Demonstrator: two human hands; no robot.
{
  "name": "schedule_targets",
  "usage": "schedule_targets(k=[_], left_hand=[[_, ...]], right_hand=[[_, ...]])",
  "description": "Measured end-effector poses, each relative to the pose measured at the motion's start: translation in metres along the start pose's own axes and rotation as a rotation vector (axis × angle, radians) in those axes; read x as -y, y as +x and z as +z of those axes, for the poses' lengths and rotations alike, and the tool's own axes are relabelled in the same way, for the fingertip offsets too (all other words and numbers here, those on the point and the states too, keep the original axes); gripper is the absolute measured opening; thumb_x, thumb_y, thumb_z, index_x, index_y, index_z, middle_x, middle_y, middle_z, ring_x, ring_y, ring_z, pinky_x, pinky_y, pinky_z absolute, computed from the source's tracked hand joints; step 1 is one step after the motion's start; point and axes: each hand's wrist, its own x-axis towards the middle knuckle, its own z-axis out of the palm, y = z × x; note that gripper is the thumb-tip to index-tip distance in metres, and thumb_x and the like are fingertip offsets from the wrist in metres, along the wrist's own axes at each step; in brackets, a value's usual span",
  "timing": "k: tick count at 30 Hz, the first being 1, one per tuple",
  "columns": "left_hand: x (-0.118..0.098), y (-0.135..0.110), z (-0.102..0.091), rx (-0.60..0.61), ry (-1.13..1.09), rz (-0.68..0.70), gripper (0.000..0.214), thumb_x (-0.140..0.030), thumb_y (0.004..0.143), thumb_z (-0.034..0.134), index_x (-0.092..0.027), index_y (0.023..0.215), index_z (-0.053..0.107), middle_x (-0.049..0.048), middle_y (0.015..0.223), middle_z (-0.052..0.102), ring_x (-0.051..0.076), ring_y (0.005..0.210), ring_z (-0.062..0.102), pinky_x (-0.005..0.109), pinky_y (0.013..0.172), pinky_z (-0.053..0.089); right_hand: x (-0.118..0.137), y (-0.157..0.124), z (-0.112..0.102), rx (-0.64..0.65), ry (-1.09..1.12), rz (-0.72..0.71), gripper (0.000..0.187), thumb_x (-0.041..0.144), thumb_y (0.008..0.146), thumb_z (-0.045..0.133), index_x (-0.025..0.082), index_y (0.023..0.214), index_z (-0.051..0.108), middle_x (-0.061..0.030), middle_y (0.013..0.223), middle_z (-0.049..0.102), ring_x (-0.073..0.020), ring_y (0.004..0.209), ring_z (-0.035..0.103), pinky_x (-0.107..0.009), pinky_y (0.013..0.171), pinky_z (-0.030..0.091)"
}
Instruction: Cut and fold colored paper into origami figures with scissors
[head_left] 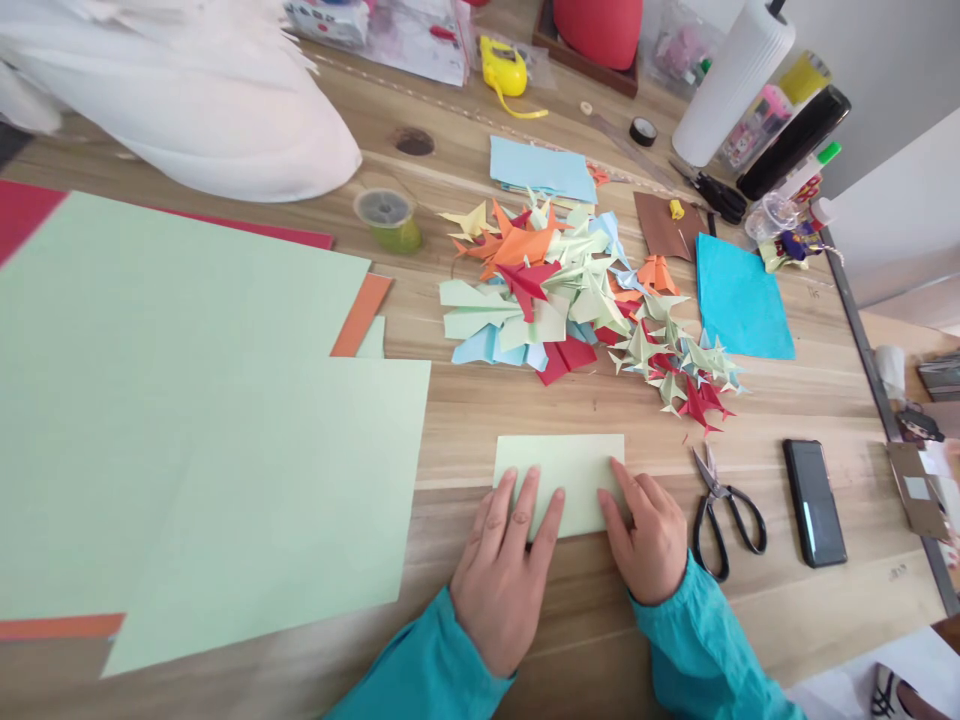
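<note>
A small pale green rectangle of paper [574,462] lies flat on the wooden table in front of me. My left hand [510,560] rests on its lower left part, fingers spread and stretched out. At the paper's right edge is my right hand [646,525], its index finger and thumb extended onto the sheet with a gap between them, the other fingers curled in. Just right of that hand lies a pair of scissors [724,500] with black handles, blades slightly apart. Above the paper sits a pile of folded paper figures [532,270] in orange, green, red, blue and yellow.
Large pale green sheets [247,430] cover the left side. A phone [815,503] lies at the right, below a turquoise paper square [742,295]. Behind are a spool of line [388,218], a yellow tape measure [504,70], blue paper [541,168] and a white cylinder [731,85].
</note>
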Motion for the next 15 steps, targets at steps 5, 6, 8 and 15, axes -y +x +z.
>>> schedule_targets(k=[5, 6, 8, 15], left_hand=[[-0.0007, -0.0001, 0.0001, -0.008, -0.022, -0.020, 0.039, -0.006, 0.087, 0.042, -0.013, 0.121, 0.058, 0.0225, 0.132, 0.052, 0.040, 0.135, 0.028, 0.053, 0.097, 0.042], [-0.0009, -0.0001, 0.0002, -0.007, -0.023, -0.021, 0.039, -0.006, 0.087, 0.042, -0.013, 0.121, 0.058, 0.0223, 0.132, 0.052, 0.039, 0.135, 0.028, 0.053, 0.097, 0.042], [-0.0011, -0.0001, 0.0003, -0.004, -0.023, -0.025, 0.039, -0.006, 0.087, 0.042, -0.013, 0.121, 0.058, 0.0219, 0.132, 0.052, 0.039, 0.135, 0.027, 0.053, 0.097, 0.042], [-0.0010, 0.0001, 0.0000, -0.005, -0.021, -0.025, 0.039, -0.006, 0.087, 0.042, -0.014, 0.122, 0.057, 0.0217, 0.132, 0.052, 0.039, 0.136, 0.027, 0.054, 0.097, 0.041]], right_hand=[[-0.0006, -0.0007, 0.0008, 0.010, -0.006, -0.022, 0.036, 0.032, 0.094, 0.043, 0.010, 0.117, 0.060, -0.0067, 0.075, 0.063, -0.0178, 0.067, 0.059, -0.028, 0.062, 0.045], [-0.0006, -0.0007, 0.0009, 0.009, -0.009, -0.026, 0.036, 0.032, 0.094, 0.044, 0.010, 0.117, 0.060, -0.0067, 0.075, 0.062, -0.0180, 0.067, 0.059, -0.028, 0.061, 0.045], [-0.0005, -0.0005, 0.0009, 0.006, -0.014, -0.028, 0.036, 0.032, 0.094, 0.044, 0.009, 0.116, 0.060, -0.0067, 0.074, 0.062, -0.0181, 0.066, 0.058, -0.028, 0.061, 0.045], [-0.0005, 0.0001, 0.0012, 0.002, -0.032, -0.030, 0.036, 0.033, 0.095, 0.042, 0.010, 0.117, 0.060, -0.0063, 0.074, 0.062, -0.0174, 0.067, 0.058, -0.027, 0.061, 0.044]])
